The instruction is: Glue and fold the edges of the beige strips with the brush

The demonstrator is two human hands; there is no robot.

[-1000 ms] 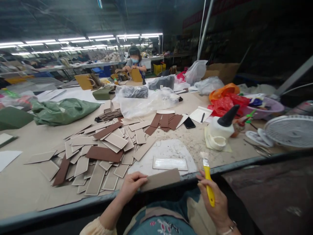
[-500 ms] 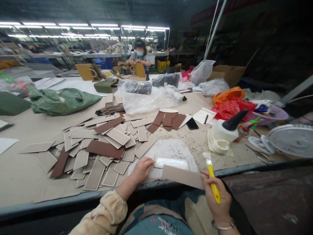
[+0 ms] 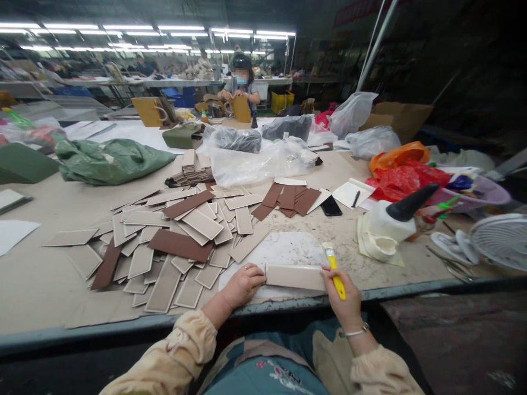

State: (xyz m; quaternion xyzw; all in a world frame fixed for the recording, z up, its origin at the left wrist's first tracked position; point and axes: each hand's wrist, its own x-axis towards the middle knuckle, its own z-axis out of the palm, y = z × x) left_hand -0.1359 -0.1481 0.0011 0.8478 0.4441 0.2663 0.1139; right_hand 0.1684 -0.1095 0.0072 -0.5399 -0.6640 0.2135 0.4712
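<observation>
A beige rectangular panel point(image 3: 294, 277) lies level over a white board point(image 3: 284, 247) near the table's front edge. It covers the glossy piece that lay there. My left hand point(image 3: 246, 285) is closed at its left end, thumb and fingers pinching the corner. At the right end, my right hand point(image 3: 345, 300) is closed around a paintbrush point(image 3: 338, 284) with a yellow handle, bristles pointing up and away. Its fingertips also touch the panel's right end. A loose heap of beige panels point(image 3: 167, 282) with pale borders spreads to the left, with brown panels point(image 3: 181, 244) among them.
Brown pieces point(image 3: 287, 197), a phone point(image 3: 330, 206) and a white pad point(image 3: 349, 192) lie beyond the board. To the right stand a white glue bottle point(image 3: 385, 225) with a black nozzle and a fan point(image 3: 500, 241). A co-worker point(image 3: 241, 90) sits across the table.
My right hand has moved left and away from me, bringing the tilted panel level over the glossy piece. My left hand now meets its left end. The brush stays in my right hand.
</observation>
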